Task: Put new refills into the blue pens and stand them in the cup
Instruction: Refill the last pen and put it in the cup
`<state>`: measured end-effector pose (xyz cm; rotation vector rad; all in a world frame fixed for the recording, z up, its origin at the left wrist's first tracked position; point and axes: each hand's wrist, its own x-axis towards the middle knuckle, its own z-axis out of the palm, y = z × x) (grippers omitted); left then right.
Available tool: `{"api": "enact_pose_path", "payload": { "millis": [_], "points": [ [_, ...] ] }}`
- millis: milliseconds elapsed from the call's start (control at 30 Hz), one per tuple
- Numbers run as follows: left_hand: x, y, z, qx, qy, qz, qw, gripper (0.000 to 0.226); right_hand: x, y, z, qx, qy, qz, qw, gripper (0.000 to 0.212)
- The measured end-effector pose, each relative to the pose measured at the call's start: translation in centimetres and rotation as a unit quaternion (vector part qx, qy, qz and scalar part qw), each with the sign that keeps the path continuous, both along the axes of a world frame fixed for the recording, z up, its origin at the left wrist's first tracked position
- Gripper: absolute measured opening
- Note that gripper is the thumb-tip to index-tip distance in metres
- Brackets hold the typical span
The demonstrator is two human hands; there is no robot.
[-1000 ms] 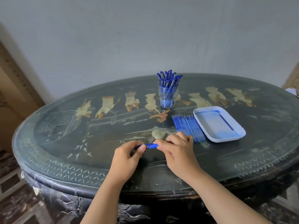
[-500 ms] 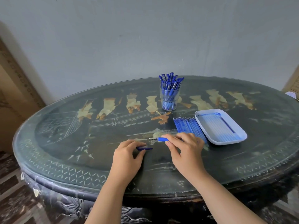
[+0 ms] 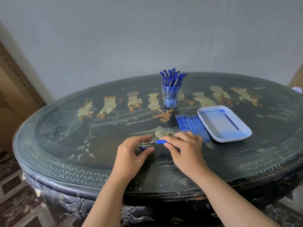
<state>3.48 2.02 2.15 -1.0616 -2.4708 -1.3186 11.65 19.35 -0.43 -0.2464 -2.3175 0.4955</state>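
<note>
My right hand point(image 3: 185, 151) pinches a blue pen point(image 3: 161, 142) by its rubber grip, bare tip pointing left, low over the table. Its dark blue cap point(image 3: 145, 146) lies on the tabletop just left of the tip. My left hand point(image 3: 129, 154) hovers around the cap with fingers spread, thumb beside it and index finger arched above. At the back middle stands a clear glass cup point(image 3: 171, 95) with several capped blue pens point(image 3: 172, 78) upright in it. A row of blue refills point(image 3: 191, 125) lies on the table right of my right hand.
A white rectangular tray point(image 3: 246, 133) with several emptied refills sits right of the refill row. The dark oval table point(image 3: 65, 161) has a glass top with inlaid figures. A grey wall runs behind, and cardboard leans at the far left.
The cap came off the pen. My left hand set it on the table and spread its fingers, while my right hand drew the uncapped pen a little to the right.
</note>
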Motion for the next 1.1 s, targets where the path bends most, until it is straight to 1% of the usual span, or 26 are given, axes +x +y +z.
{"api": "enact_pose_path", "payload": {
  "millis": [67,133,167,233,300,333,367,400,433,500,567,600,667,733,833,867,933,1000,1033,1100],
  "points": [
    [0.0,0.4,0.0,0.027,0.024,0.000,0.999,0.022,0.0,-0.1,0.1,0.010,0.009,0.014,1.000,0.024],
    [-0.2,0.8,0.0,0.035,0.044,0.011,0.998,0.006,0.0,-0.2,0.1,0.022,0.017,0.021,0.999,0.023],
    [-0.3,0.9,-0.1,0.035,0.049,0.011,0.998,0.009,0.0,-0.1,0.2,0.025,0.022,0.022,0.999,0.023],
    [-0.4,0.9,-0.5,0.034,0.062,0.001,0.997,0.036,0.1,-0.1,0.2,0.028,0.026,0.026,0.999,0.023],
    [-0.5,1.0,-0.5,0.024,0.066,0.009,0.998,0.052,0.1,-0.1,0.2,0.026,0.027,0.027,0.999,0.024],
    [-0.6,1.0,-0.5,0.012,0.056,0.023,0.998,0.058,0.1,-0.1,0.3,0.022,0.027,0.026,0.999,0.025],
    [-0.5,0.9,-0.4,0.001,0.027,0.038,0.999,0.061,0.1,0.0,0.3,0.017,0.029,0.024,0.999,0.025],
    [-0.4,0.9,-0.1,-0.008,-0.007,0.042,0.999,0.057,0.1,0.0,0.4,0.013,0.031,0.021,0.999,0.026],
    [-0.2,0.8,0.2,-0.005,-0.041,0.031,0.999,0.046,0.1,0.0,0.4,0.009,0.032,0.020,0.999,0.026],
    [0.2,0.8,0.9,0.028,-0.103,-0.008,0.994,0.018,0.1,0.0,0.4,0.007,0.031,0.020,0.999,0.026],
    [0.4,0.8,1.3,0.049,-0.120,-0.011,0.991,0.009,0.1,0.0,0.3,0.006,0.029,0.022,0.999,0.027],
    [0.5,0.8,1.3,0.053,-0.125,-0.002,0.991,0.008,0.1,0.0,0.3,0.007,0.029,0.023,0.999,0.027],
    [0.5,0.9,1.4,0.032,-0.121,0.019,0.992,0.018,0.1,-0.1,0.4,0.010,0.031,0.025,0.999,0.026],
    [0.5,0.8,1.2,0.011,-0.111,0.016,0.994,0.025,0.1,-0.1,0.4,0.010,0.032,0.025,0.999,0.026],
    [0.3,0.8,1.1,0.039,-0.103,0.001,0.994,0.009,0.1,0.0,0.3,0.008,0.036,0.026,0.999,0.025],
    [0.3,0.7,1.1,0.050,-0.099,0.002,0.994,0.010,0.1,-0.1,0.4,0.009,0.036,0.027,0.999,0.025],
    [0.3,0.7,1.2,0.039,-0.099,0.006,0.994,0.004,0.1,-0.1,0.4,0.012,0.030,0.028,0.999,0.027],
    [0.4,0.6,1.3,0.016,-0.108,-0.001,0.994,0.024,0.1,0.0,0.4,0.010,0.029,0.027,0.999,0.027],
    [0.5,0.5,1.4,0.019,-0.116,-0.001,0.993,0.027,0.2,0.0,0.4,0.008,0.030,0.026,0.999,0.027],
    [0.5,0.6,1.5,0.052,-0.132,0.003,0.990,0.018,0.1,0.0,0.4,0.005,0.030,0.025,0.999,0.027]
  ]
}}
